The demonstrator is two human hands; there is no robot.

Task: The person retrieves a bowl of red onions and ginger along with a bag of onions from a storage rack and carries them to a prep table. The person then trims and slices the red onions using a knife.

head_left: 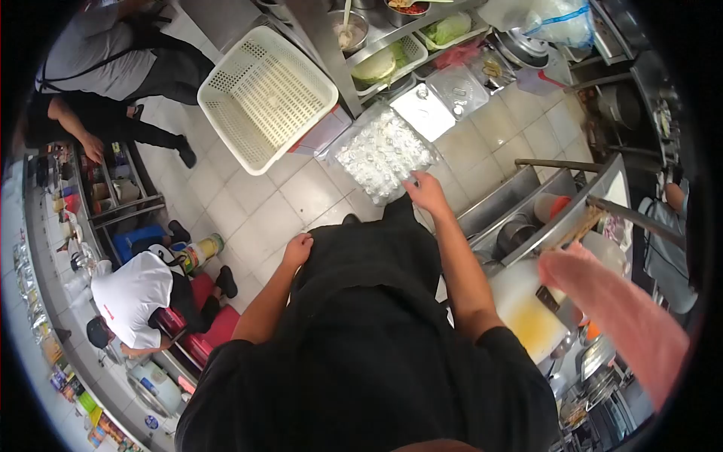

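My right hand (428, 193) is at the near right edge of a clear plastic bag (384, 154) full of small whitish pieces that I cannot identify. Its thumb and fingers look slightly apart, and whether they touch the plastic is unclear. By my left hip, my left hand (299, 249) hangs with curled fingers and no visible object in it. A large cream perforated basket (327, 94) stands ahead and to the left, on top of a clear-sided bin (324, 132). Beyond the bag lie a white lid (423, 113) and a transparent lidded container (461, 89).
A metal rack (343, 71) holds cabbage (379, 64) and bowls. At right is a steel sink unit (501, 200), with a blurred long pink shape (617, 313) nearby. On the left, a person in white (139, 290) bends low; another in grey (94, 56) stands behind.
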